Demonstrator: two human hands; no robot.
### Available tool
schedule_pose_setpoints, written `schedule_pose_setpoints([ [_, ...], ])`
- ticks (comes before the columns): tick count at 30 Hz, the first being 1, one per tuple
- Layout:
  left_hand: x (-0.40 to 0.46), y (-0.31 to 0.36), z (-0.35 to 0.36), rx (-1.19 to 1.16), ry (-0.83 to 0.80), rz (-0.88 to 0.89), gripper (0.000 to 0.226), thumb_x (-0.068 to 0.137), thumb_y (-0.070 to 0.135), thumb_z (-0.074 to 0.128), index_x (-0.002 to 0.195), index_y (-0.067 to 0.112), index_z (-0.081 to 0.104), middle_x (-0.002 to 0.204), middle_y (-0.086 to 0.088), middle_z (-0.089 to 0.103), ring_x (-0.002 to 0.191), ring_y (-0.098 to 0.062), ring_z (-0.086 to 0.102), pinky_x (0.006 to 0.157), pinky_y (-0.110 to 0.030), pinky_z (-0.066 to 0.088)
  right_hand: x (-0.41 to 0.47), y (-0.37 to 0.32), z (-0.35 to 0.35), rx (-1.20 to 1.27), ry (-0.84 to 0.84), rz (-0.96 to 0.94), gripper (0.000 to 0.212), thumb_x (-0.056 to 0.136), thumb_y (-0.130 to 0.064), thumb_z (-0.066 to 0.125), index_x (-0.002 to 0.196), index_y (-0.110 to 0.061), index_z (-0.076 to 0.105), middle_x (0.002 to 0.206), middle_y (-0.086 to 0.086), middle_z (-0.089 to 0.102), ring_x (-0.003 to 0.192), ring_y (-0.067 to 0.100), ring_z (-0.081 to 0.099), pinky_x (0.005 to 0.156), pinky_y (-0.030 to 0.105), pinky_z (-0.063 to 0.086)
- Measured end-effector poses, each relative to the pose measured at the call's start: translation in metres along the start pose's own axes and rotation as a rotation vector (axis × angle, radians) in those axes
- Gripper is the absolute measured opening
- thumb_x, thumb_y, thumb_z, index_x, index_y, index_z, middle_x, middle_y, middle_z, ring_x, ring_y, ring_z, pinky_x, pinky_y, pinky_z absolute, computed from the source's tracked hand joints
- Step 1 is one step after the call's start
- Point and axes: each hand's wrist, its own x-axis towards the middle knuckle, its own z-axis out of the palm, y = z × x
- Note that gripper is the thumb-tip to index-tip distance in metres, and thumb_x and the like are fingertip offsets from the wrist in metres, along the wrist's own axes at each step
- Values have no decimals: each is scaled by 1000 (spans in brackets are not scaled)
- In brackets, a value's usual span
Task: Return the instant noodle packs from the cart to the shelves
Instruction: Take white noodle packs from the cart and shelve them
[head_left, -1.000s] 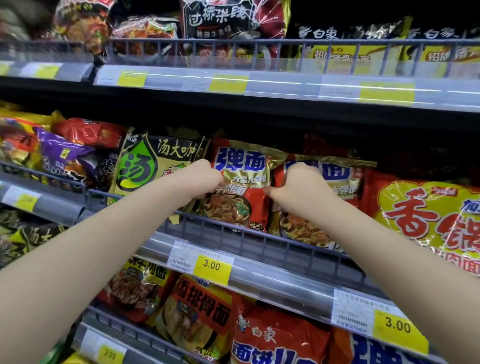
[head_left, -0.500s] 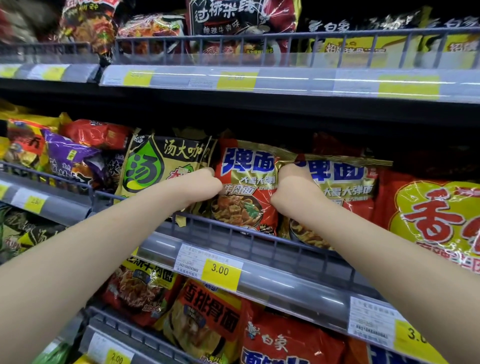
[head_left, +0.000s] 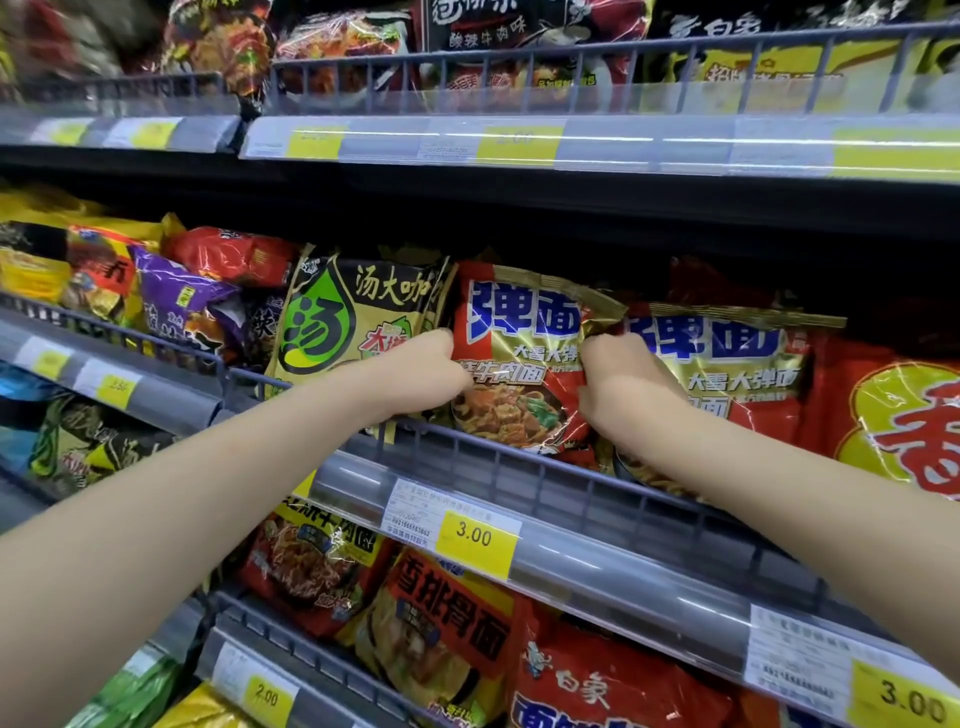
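Noodle pack (head_left: 524, 364) in red and gold stands on the middle shelf (head_left: 519, 483), and both of your hands hold it.

Largest in your view is the shelving: the middle shelf has a grey wire rail along its front, with an upper shelf (head_left: 571, 140) above and a lower shelf (head_left: 291, 670) below, all stocked with packs. Next in size, the pack you hold sits upright behind that rail, between a yellow and green pack (head_left: 348, 322) on its left and a matching red and gold pack (head_left: 727, 364) on its right, which it overlaps. Your left hand (head_left: 415, 374) has its grip closed on the pack's left edge; your right hand (head_left: 623, 379) has its grip pinched on the right edge. Smallest, a yellow price tag (head_left: 475, 540) marked 3.00 sits on the shelf strip just below.
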Motion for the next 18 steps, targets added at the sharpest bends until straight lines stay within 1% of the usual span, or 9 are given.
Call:
schedule_pose_setpoints([
  [2, 0, -1, 2, 58, -7, 16, 27, 90, 13, 56, 112, 16, 40, 97, -3, 58, 78, -13, 54, 60, -27, 45, 0, 2, 0, -7, -15, -16, 6, 91, -7, 55, 93, -7, 50, 74, 5, 44, 59, 17, 46, 53, 28, 39],
  [3, 0, -2, 3, 100, -18, 22, 32, 88, 15, 58, 115, 14, 41, 103, -7, 60, 83, -17, 58, 67, -33, 51, 0, 4, 0, -3, -22, -25, 6, 92, -9, 55, 93, -8, 50, 76, 4, 46, 61, 18, 47, 50, 27, 37],
  [5, 0, -4, 6, 174, -35, 37, 43, 85, 16, 60, 122, 10, 38, 110, -11, 58, 93, -23, 60, 79, -41, 53, -2, 7, 3, 27, -29, -63, 11, 91, -17, 57, 92, -11, 48, 77, 4, 49, 61, 16, 49, 45, 25, 35],
  [7, 0, -5, 8, 216, -44, 55, 55, 82, 19, 64, 127, 7, 35, 112, -11, 56, 93, -24, 58, 79, -39, 53, -5, 9, 4, 61, -32, -107, 24, 88, -30, 63, 91, -13, 47, 78, 4, 52, 62, 15, 50, 46, 26, 37],
  [9, 1, -5, 9, 251, -51, 59, 64, 79, 23, 69, 130, 7, 33, 117, -10, 52, 99, -24, 56, 83, -39, 51, -7, 9, 2, 64, -50, -119, 36, 82, -38, 69, 95, -14, 46, 80, 3, 53, 63, 16, 51, 47, 26, 39],
  [12, 5, -8, 8, 277, -72, 65, 66, 75, 25, 74, 126, 7, 34, 118, -12, 52, 100, -26, 56, 87, -43, 51, -9, 8, 1, 2, -80, -119, 49, 81, -39, 71, 110, -13, 42, 84, 1, 51, 69, 18, 52, 48, 25, 38],
  [15, 9, -11, 8, 301, -90, 72, 77, 73, 28, 76, 131, 7, 29, 124, -11, 46, 105, -24, 52, 88, -37, 49, -10, 7, 2, -58, -70, -142, 58, 84, -39, 67, 123, -9, 36, 90, 4, 51, 76, 22, 52, 52, 25, 38],
  [17, 11, -12, 8, 334, -91, 83, 83, 73, 30, 76, 135, 8, 25, 130, -11, 40, 112, -24, 47, 91, -34, 44, -8, 8, 6, -77, -43, -169, 59, 85, -39, 67, 124, -8, 35, 93, 6, 54, 76, 23, 51, 51, 24, 37],
  [18, 12, -12, 8, 345, -95, 91, 83, 73, 32, 75, 135, 9, 25, 131, -10, 39, 115, -23, 44, 94, -33, 42, -6, 8, 9, -66, -29, -178, 58, 84, -39, 67, 121, -8, 36, 96, 7, 57, 76, 23, 52, 55, 26, 41],
])
